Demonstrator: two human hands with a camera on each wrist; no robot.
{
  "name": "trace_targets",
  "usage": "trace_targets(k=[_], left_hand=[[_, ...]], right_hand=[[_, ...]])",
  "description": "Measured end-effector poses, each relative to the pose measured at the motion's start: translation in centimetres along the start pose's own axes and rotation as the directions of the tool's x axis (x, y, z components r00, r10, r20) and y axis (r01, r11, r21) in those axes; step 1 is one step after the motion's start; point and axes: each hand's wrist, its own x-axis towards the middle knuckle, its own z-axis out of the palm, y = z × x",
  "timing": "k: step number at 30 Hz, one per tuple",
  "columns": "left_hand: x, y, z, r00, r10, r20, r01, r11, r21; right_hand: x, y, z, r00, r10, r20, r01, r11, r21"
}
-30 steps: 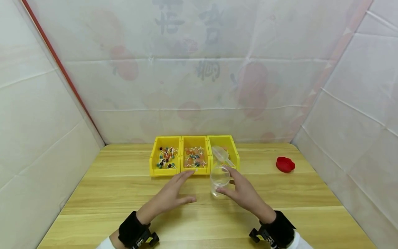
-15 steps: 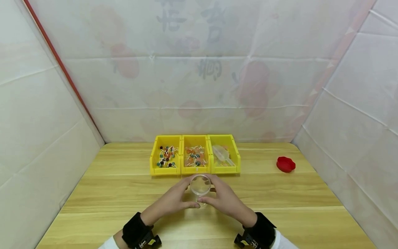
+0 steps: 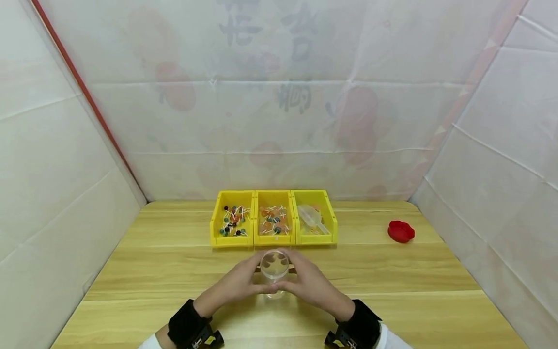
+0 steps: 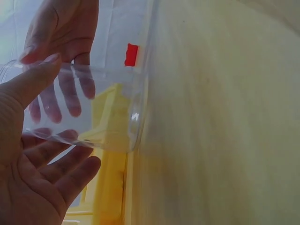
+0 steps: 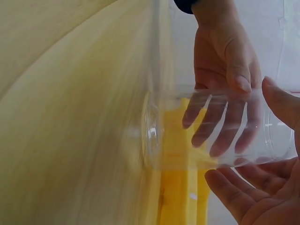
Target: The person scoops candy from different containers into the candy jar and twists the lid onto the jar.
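Observation:
A clear plastic jar (image 3: pixel 274 267) stands upright between my two hands, its round mouth facing up. My left hand (image 3: pixel 239 281) grips its left side, with the thumb at the near side and the fingers round the far side. From the right, my right hand (image 3: pixel 310 281) holds it the same way, the thumb tips meeting in front. In the left wrist view the fingers of the right hand (image 4: pixel 65 42) show through the transparent wall. The right wrist view has the jar's base (image 5: pixel 151 133) right at the tabletop, and no contents show inside.
Three joined yellow bins stand behind the jar. The left bin (image 3: pixel 213 232) and middle bin (image 3: pixel 273 239) hold small lollipops (image 3: pixel 234 219). A clear scoop (image 3: pixel 309 215) lies in the right bin (image 3: pixel 330 228). A red scalloped lid (image 3: pixel 401 231) lies at the right; pale sheets enclose the table.
My right hand has brought the jar left and nearer to me, to the middle. My left hand, apart from it earlier, now grips it too. Bins and red lid have stayed put.

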Motion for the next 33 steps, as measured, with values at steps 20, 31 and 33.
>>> trace_targets(k=[20, 31, 33], left_hand=[[-2.1, -0.7, -1.7, 0.992, 0.041, 0.123, -0.046, 0.998, 0.031], [-3.3, -0.6, -1.9, 0.975, 0.043, 0.216, -0.04, 0.999, -0.019], [-3.5, -0.7, -2.0, 0.971, 0.053, 0.232, -0.047, 0.998, -0.032]], right_hand=[[-0.6, 2.0, -3.8, 0.996, 0.078, -0.036, -0.082, 0.989, -0.124], [0.2, 5.0, -6.7, 0.971, 0.176, -0.161, -0.196, 0.974, -0.113], [0.5, 5.4, -7.1, 0.967, 0.183, -0.179, -0.207, 0.97, -0.127]])
